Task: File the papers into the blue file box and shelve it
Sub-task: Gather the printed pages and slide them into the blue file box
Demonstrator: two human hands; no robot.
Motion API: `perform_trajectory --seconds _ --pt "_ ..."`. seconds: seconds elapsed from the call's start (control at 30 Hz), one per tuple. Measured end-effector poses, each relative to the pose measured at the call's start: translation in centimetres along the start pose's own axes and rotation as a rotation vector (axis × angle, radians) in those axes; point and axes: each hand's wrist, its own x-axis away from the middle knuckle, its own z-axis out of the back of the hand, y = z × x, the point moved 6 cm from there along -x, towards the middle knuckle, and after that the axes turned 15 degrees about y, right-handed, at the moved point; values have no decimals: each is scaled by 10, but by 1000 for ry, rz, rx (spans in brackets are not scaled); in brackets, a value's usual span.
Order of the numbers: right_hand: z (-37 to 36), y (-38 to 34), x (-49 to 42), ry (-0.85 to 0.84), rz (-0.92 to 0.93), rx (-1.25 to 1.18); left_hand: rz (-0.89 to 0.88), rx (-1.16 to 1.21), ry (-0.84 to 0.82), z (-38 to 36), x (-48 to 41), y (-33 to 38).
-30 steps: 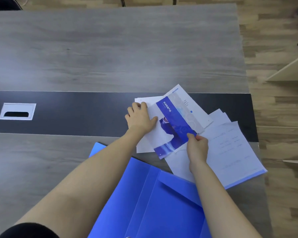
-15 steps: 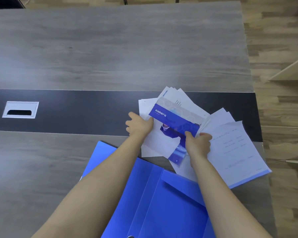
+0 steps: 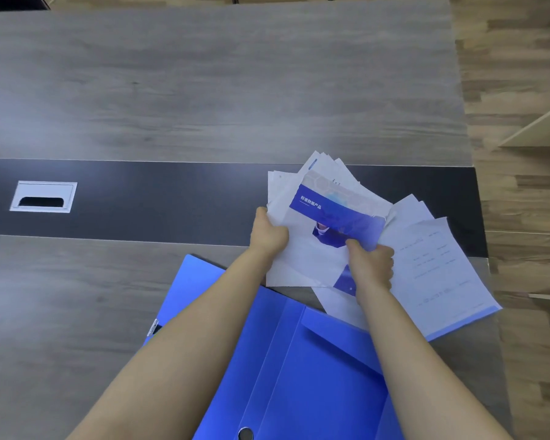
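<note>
The blue file box [image 3: 302, 369] lies open and flat on the table's near edge, partly under my forearms. Just beyond it both hands hold a stack of papers [image 3: 308, 255] whose top sheet carries a blue printed band; the stack's far edge is tilted up off the table. My left hand [image 3: 269, 235] grips the stack's left edge. My right hand [image 3: 370, 265] pinches its lower right part. More white sheets [image 3: 432, 268] lie fanned on the table to the right, the lowest one with a blue edge.
The grey wooden table [image 3: 204, 90] has a dark centre strip with a white cable port [image 3: 43, 196] at the left. The table's right edge is close to the loose sheets, with wooden floor beyond. A pale shelf board [image 3: 540, 128] shows at far right.
Both hands closed on the stack and raised its far edge off the table. Several sheets now fan out behind the blue-printed one.
</note>
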Motion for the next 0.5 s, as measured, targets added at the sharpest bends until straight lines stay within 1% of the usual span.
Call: perform_trajectory --seconds 0.1,0.2,0.3,0.37,0.43,0.5 --pt "5 4 -2 -104 -91 -221 -36 96 -96 13 7 -3" --pt "10 -3 1 -218 -74 -361 -110 229 -200 28 17 -3" --pt "21 -17 18 -288 -57 -487 -186 289 -260 48 28 4" --pt "28 -24 32 -324 -10 -540 -192 306 -271 64 31 6" --pt "35 -35 51 -371 105 -562 -190 310 -257 81 34 6" --pt "41 -41 71 -402 209 -562 -231 275 -219 103 38 5"
